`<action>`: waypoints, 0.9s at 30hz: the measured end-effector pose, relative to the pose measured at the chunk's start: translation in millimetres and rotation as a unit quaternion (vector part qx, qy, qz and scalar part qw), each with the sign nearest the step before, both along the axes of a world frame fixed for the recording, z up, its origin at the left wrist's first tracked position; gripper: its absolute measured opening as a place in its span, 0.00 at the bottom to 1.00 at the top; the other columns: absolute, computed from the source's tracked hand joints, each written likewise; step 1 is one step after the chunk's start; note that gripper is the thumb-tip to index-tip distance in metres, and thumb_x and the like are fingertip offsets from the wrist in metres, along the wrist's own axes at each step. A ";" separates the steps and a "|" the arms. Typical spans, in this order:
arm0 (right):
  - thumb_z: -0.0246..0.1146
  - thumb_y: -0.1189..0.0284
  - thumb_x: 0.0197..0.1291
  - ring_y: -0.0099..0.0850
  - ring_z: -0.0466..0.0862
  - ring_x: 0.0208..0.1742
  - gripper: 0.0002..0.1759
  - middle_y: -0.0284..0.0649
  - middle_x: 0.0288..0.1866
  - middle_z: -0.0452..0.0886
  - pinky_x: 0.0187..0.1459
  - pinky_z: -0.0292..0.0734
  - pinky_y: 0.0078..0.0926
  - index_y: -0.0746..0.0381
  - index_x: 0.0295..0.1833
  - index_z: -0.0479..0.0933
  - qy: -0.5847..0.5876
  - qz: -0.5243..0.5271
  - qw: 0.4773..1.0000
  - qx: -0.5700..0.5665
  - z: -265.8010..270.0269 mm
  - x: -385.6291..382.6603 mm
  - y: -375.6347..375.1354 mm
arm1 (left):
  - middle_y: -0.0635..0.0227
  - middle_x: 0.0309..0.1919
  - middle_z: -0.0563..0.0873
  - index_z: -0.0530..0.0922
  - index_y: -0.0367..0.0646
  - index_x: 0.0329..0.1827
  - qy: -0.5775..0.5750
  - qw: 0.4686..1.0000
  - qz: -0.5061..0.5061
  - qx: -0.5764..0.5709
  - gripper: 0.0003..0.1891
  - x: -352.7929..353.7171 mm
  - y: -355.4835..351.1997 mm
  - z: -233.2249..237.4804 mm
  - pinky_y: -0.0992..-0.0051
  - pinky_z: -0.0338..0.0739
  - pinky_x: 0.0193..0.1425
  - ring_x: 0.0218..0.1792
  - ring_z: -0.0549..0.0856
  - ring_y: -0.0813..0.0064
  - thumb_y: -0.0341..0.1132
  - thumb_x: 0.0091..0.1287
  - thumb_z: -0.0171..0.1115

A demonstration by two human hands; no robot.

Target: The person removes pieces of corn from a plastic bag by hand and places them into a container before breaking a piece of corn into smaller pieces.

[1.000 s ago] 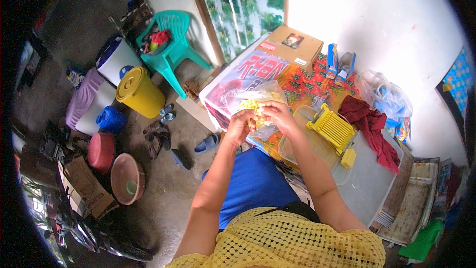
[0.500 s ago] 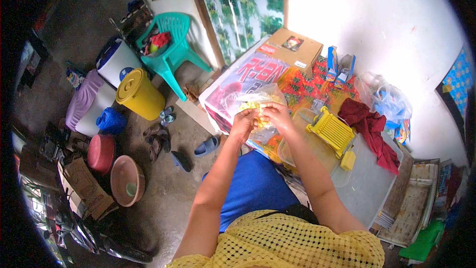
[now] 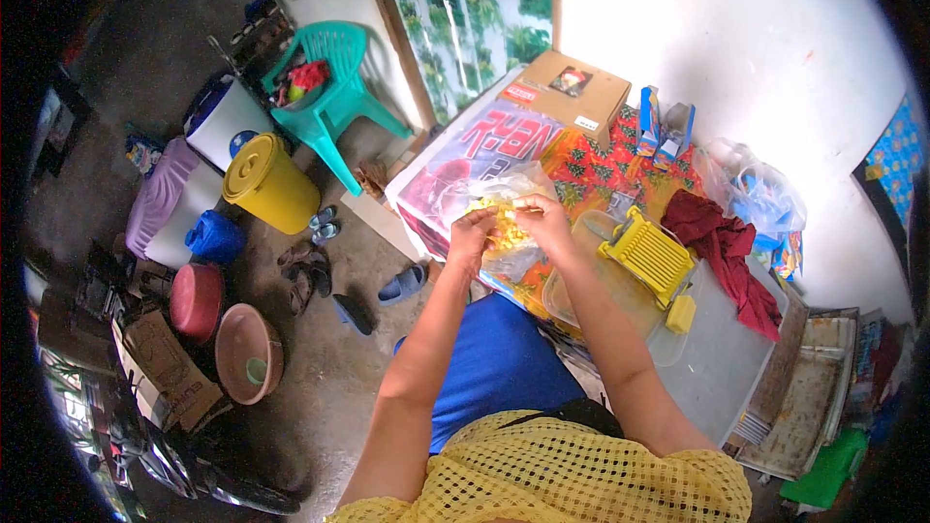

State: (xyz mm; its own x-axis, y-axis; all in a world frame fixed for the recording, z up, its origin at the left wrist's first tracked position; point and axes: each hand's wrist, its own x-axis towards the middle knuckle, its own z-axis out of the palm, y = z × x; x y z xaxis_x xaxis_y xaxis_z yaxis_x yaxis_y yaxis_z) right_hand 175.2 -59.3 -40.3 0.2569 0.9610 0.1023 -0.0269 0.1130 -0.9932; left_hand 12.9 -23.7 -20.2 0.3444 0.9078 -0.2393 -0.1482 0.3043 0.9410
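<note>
1. head view, and both hands are up together over the near-left edge of the bench point(image 3: 717, 358), right at the clear plastic bag point(image 3: 504, 189).
2. left hand point(image 3: 472, 232): grip closed, fingers curled round the bag's near side, bunching the film.
3. right hand point(image 3: 544, 218): grip pinched down tight, fingertips on the bag's upper edge, just beside the left hand.
4. the bag sits between the two hands, above the printed sheet point(image 3: 484, 131), with yellow pieces point(image 3: 506, 230) showing through low down; whether its mouth is open or closed i cannot tell.
5. step in hand, as i read it: working the bag's mouth with both hands, contents gathered at the bottom.
6. a next move calls for one hand keeping hold while the other shifts, and for keeping the mouth upward so the pieces don't spill.
7. edges: the bench drops off just under the hands, down to the floor point(image 3: 329, 368), so anything that slips goes over.
8. room: to the right, the clear tub point(image 3: 581, 295) and yellow grid cutter point(image 3: 647, 252) crowd close; the red cloth point(image 3: 727, 242) lies further right.
9. open bench shows on the bare grey patch near right; the far side is taken by a cardboard box point(image 3: 567, 87).
</note>
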 end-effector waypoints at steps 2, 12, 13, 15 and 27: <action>0.68 0.75 0.52 0.27 0.83 0.36 0.16 0.40 0.43 0.81 0.40 0.79 0.22 0.67 0.48 0.79 -0.067 -0.021 0.997 0.034 -2.7 0.0 2.9 | 0.65 0.36 0.82 0.76 0.36 0.53 -0.026 0.999 0.011 -0.019 0.15 0.2 -0.7 3.3 0.78 0.75 0.28 0.30 0.81 0.77 0.34 0.66 0.58; 0.67 0.76 0.50 0.36 0.82 0.43 0.14 0.47 0.44 0.80 0.42 0.79 0.27 0.64 0.45 0.80 -0.185 0.025 0.968 0.167 29.7 -24.6 -14.4 | 0.57 0.52 0.79 0.62 0.40 0.66 -0.226 0.966 -0.091 -0.088 0.30 -7.2 -9.9 23.8 0.69 0.79 0.48 0.47 0.81 0.67 0.56 0.74 0.40; 0.67 0.76 0.50 0.36 0.82 0.42 0.13 0.47 0.44 0.80 0.42 0.78 0.27 0.65 0.44 0.80 -0.245 0.003 0.953 0.178 30.1 -24.6 -15.6 | 0.56 0.52 0.79 0.62 0.40 0.66 -0.226 0.966 -0.089 -0.091 0.30 -7.2 -11.9 26.5 0.69 0.79 0.49 0.47 0.81 0.67 0.57 0.73 0.40; 0.67 0.77 0.48 0.36 0.82 0.40 0.12 0.47 0.43 0.80 0.40 0.78 0.27 0.65 0.41 0.80 -0.361 -0.039 0.910 0.198 32.7 -24.5 -18.2 | 0.56 0.52 0.79 0.62 0.40 0.66 -0.225 0.966 -0.087 -0.095 0.31 -7.5 -16.2 32.3 0.71 0.79 0.50 0.48 0.81 0.66 0.58 0.73 0.38; 0.65 0.80 0.57 0.20 0.81 0.37 0.06 0.34 0.34 0.82 0.39 0.77 0.19 0.65 0.40 0.77 0.018 0.041 0.997 0.063 32.7 -15.8 -21.0 | 0.61 0.36 0.84 0.75 0.33 0.48 -0.154 0.984 -0.067 -0.062 0.10 -17.6 -24.7 23.7 0.72 0.85 0.41 0.32 0.86 0.70 0.26 0.65 0.59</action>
State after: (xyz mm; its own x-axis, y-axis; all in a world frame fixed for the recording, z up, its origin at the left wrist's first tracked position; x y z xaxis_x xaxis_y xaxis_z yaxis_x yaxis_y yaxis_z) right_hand 159.5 -80.3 -7.6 0.1837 0.9589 0.2162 -0.0769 0.2333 -0.9693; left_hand -4.8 -48.4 3.4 0.5330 0.8193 -0.2113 -0.3703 0.4504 0.8124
